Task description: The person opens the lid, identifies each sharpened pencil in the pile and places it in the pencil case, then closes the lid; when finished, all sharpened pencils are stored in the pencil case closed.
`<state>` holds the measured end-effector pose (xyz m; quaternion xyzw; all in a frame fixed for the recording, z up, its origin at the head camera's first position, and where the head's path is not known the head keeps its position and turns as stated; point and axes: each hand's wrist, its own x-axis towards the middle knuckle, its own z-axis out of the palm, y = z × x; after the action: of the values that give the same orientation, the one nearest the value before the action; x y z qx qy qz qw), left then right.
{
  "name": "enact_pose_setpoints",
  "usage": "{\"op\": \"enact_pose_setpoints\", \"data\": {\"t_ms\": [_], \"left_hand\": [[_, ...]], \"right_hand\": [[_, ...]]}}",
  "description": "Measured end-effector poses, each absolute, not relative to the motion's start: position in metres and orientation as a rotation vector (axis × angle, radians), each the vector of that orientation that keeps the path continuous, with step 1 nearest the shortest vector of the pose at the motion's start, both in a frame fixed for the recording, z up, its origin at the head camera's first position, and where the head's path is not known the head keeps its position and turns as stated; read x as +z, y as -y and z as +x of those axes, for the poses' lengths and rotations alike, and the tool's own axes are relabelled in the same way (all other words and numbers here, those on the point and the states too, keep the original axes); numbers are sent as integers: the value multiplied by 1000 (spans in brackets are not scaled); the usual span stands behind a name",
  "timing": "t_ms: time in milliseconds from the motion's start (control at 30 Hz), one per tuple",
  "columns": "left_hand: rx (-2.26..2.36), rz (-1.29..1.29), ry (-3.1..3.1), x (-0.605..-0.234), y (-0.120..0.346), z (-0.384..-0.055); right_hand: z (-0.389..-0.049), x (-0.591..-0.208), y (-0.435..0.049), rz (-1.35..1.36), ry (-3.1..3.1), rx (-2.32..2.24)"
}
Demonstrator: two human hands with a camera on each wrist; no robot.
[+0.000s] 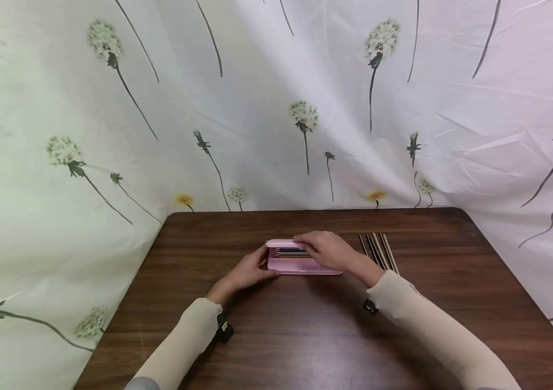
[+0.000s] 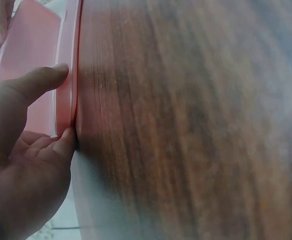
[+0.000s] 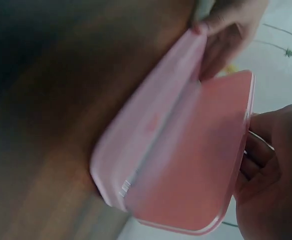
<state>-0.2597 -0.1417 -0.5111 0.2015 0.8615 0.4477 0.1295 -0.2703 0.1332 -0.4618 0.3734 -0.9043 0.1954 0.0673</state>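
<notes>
A pink pencil case lies on the table with its lid raised part way. Several pencils show inside the case in the head view; my right hand hides part of them. At the case's left end, my left hand grips it, the thumb lying on its near edge. My right hand holds the raised lid by its edge, its fingers curled there in the right wrist view.
Several loose pencils lie side by side on the brown wooden table, right of the case and beyond my right forearm. A white cloth with dandelion prints hangs behind the table and along both sides.
</notes>
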Motion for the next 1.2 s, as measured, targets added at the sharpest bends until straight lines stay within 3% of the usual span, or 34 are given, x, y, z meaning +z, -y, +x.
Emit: {"op": "enact_pose_setpoints", "data": {"t_ms": [567, 1200], "left_hand": [[1259, 556, -2544, -510, 144, -259], [1166, 569, -2611, -511, 143, -257]], "right_hand": [[-240, -502, -142, 1480, 2778, 535], [-240, -511, -145, 1535, 2745, 507]]}}
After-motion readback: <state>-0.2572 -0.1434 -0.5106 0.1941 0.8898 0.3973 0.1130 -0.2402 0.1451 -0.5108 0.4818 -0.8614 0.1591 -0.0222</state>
